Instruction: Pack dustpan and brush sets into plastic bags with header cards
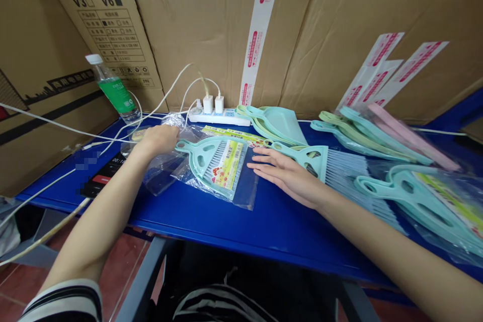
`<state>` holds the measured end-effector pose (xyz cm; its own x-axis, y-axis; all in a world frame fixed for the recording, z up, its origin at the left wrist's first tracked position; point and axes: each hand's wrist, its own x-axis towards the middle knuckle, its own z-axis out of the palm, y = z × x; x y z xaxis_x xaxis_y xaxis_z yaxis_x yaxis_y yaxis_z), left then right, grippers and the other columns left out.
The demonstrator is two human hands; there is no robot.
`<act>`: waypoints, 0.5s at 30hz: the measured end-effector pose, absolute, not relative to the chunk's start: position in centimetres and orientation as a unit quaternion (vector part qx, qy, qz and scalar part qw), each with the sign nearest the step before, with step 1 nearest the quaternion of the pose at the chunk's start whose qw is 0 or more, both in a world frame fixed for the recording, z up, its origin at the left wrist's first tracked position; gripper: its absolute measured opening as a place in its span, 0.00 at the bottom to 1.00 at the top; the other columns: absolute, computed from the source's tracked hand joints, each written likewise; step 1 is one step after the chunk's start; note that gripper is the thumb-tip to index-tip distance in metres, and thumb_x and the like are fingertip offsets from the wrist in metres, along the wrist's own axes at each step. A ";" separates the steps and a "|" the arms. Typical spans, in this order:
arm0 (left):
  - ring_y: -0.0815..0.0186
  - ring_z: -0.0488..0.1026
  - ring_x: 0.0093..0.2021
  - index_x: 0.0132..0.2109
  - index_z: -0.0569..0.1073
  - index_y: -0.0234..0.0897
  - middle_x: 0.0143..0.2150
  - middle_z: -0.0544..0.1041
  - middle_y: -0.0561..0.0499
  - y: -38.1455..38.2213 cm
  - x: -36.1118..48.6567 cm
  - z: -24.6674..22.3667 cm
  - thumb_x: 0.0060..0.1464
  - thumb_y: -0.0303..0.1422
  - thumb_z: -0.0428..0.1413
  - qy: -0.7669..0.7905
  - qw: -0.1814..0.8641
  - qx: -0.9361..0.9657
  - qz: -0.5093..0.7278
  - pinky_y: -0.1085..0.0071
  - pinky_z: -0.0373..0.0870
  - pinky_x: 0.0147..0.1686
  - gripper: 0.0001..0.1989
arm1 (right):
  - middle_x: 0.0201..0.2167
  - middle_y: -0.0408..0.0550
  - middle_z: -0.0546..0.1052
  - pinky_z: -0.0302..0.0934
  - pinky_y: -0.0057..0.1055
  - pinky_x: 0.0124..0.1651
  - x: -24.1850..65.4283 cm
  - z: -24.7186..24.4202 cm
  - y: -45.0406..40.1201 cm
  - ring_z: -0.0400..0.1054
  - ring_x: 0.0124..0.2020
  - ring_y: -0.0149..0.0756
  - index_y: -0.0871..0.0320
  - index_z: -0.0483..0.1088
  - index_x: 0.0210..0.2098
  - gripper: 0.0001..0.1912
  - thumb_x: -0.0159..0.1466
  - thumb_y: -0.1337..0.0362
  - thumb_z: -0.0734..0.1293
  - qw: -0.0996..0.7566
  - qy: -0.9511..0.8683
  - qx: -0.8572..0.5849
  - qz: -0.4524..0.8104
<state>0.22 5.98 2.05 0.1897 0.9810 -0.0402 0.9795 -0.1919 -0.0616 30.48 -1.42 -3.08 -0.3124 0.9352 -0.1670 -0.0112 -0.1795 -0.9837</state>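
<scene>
A mint-green dustpan and brush set (206,161) with a printed card (228,163) lies in a clear plastic bag (245,198) on the blue table. Just left of its handle, my left hand (162,140) is closed, knuckles up, amid crumpled clear plastic (158,176); its fingertips are hidden, so what it grips cannot be made out. On the other side, my right hand (285,173) is open with fingers stretched toward the bag's right edge. Partly beneath that hand and forearm lies an unbagged mint brush (345,166) with blue-grey bristles.
Behind are loose dustpans (283,123), more printed cards (237,135) and a white power strip (230,116) with cables. Green and pink sets (415,136) and a bagged set (426,201) lie right. A water bottle (116,93) and phone (101,176) are left; cardboard boxes (211,30) stand behind.
</scene>
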 end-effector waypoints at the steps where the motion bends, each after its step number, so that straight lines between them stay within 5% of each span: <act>1: 0.48 0.76 0.39 0.38 0.75 0.36 0.33 0.78 0.39 6.0 0.2 2.1 0.53 0.32 0.50 -0.642 0.018 -0.766 0.039 0.57 0.69 0.40 0.10 | 0.54 0.52 0.69 0.56 0.44 0.65 30.5 -3.2 -1.4 0.65 0.59 0.40 0.50 0.65 0.51 0.20 0.60 0.70 0.65 0.375 -0.526 -0.446 0.620; 7: 0.53 0.75 0.41 0.40 0.76 0.38 0.38 0.79 0.42 5.7 0.9 2.5 0.51 0.30 0.50 -0.633 0.035 -0.770 0.070 0.63 0.69 0.39 0.12 | 0.54 0.53 0.72 0.60 0.47 0.61 31.2 -3.5 -0.7 0.68 0.56 0.40 0.52 0.65 0.54 0.18 0.64 0.66 0.62 0.334 -0.667 -0.401 0.533; 15: 0.63 0.72 0.46 0.44 0.75 0.36 0.47 0.78 0.45 5.7 1.4 2.0 0.41 0.18 0.45 -0.471 -0.033 -0.880 0.063 0.69 0.65 0.47 0.25 | 0.49 0.53 0.76 0.67 0.47 0.53 32.1 -3.3 -0.6 0.70 0.52 0.43 0.55 0.72 0.50 0.24 0.61 0.77 0.54 0.208 -0.915 -0.316 0.143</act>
